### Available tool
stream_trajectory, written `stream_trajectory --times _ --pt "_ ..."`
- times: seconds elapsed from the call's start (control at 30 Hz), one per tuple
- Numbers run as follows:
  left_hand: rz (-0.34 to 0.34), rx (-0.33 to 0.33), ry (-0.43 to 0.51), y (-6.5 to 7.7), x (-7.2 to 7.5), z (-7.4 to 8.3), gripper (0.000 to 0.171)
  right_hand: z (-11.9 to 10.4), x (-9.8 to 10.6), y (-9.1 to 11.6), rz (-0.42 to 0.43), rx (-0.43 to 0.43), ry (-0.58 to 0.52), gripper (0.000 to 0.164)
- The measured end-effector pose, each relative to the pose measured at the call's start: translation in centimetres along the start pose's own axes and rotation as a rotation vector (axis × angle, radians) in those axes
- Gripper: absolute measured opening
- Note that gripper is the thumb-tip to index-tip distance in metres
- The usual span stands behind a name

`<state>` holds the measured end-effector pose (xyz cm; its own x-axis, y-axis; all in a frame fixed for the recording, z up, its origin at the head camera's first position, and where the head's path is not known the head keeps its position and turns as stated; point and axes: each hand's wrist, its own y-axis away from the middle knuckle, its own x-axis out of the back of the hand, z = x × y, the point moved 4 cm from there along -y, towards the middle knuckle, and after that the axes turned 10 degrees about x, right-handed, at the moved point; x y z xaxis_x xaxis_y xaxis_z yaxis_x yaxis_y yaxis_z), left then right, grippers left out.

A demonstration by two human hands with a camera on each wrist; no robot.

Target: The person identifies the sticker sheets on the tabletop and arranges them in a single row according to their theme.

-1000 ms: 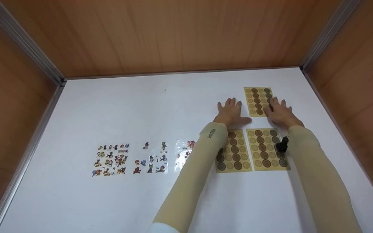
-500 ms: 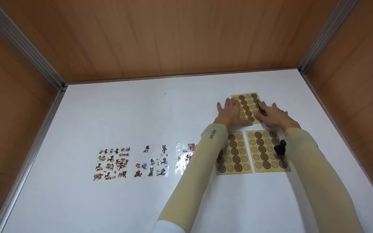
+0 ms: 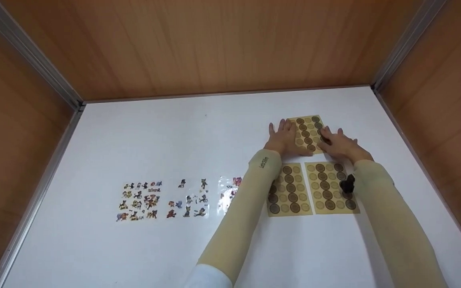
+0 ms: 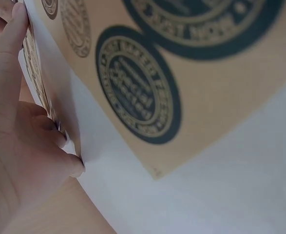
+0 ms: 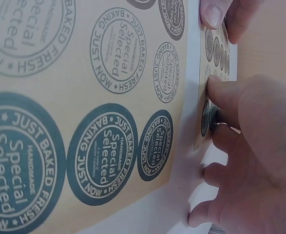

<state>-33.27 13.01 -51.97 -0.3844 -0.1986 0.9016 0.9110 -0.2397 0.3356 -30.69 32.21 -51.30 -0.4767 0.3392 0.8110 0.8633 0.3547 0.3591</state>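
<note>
A tan sheet of round stickers (image 3: 307,130) lies at the back right of the table. My left hand (image 3: 281,140) rests along its left edge with straight fingers, the thumb by the lower edge. At the right edge, my right hand (image 3: 340,145) touches the sheet with its thumb and index finger, its other fingers spread on the table in the right wrist view. Nearer me lie two matching sheets side by side, a left one (image 3: 292,188) partly under my left forearm and a right one (image 3: 328,186) partly behind my right sleeve. Their "Special Selected" print shows large in both wrist views.
To the left lie three clear sheets of small cartoon stickers: the far-left sheet (image 3: 138,200), the middle sheet (image 3: 188,200) and a third (image 3: 226,192) half behind my left forearm. Wooden panels (image 3: 222,48) stand around the back and sides of the white table (image 3: 94,248).
The back sheet has slid left and slightly toward me, my right hand moving left with it. It now meets my left hand, which has stayed nearly in place.
</note>
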Motion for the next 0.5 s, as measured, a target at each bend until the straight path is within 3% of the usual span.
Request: stream_trajectory --times 0.5 --pt "0.000 0.021 0.037 -0.3 -0.1 -1.3 0.126 -1.0 -0.4 -0.8 0.002 0.009 -0.003 0.072"
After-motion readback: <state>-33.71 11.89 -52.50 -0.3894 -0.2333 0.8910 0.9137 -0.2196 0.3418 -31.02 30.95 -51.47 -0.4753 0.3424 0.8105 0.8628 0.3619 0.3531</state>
